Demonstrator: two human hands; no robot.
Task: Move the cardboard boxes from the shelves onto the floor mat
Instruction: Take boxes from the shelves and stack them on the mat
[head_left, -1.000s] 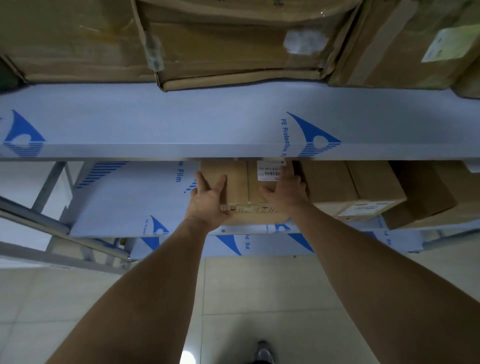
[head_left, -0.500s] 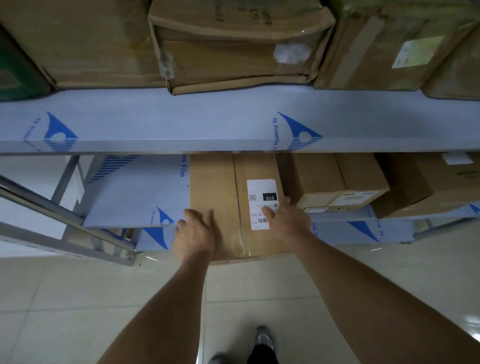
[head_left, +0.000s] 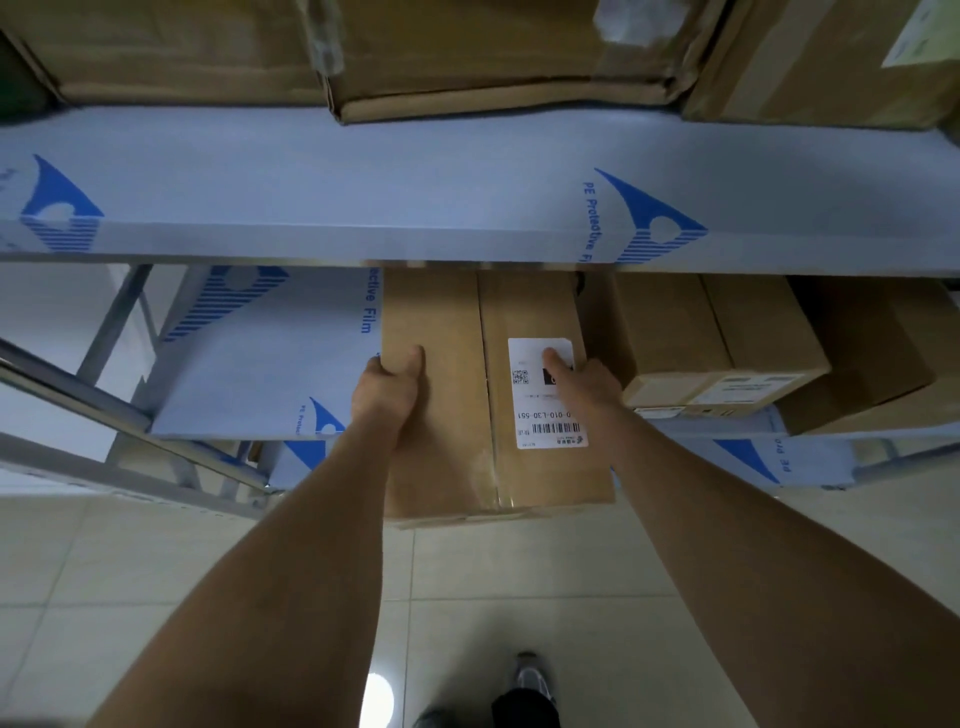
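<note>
A long cardboard box (head_left: 457, 457) with a white barcode label (head_left: 545, 400) sticks well out over the front edge of the lower shelf (head_left: 249, 364). My left hand (head_left: 387, 387) grips its left side, thumb on top and fingers down the side. My right hand (head_left: 582, 384) holds the right side, thumb lying across the label. The box's far end is hidden under the upper shelf (head_left: 363, 187).
Two more boxes (head_left: 717, 353) (head_left: 893, 358) sit on the lower shelf right of mine. Large boxes (head_left: 467, 52) fill the upper shelf. Metal frame bars (head_left: 78, 395) run at left. Tiled floor (head_left: 519, 597) and my shoe (head_left: 530, 680) lie below.
The box has slid out of the lower shelf toward me, its front end now overhanging the floor. Both hands shifted from its front end to its sides.
</note>
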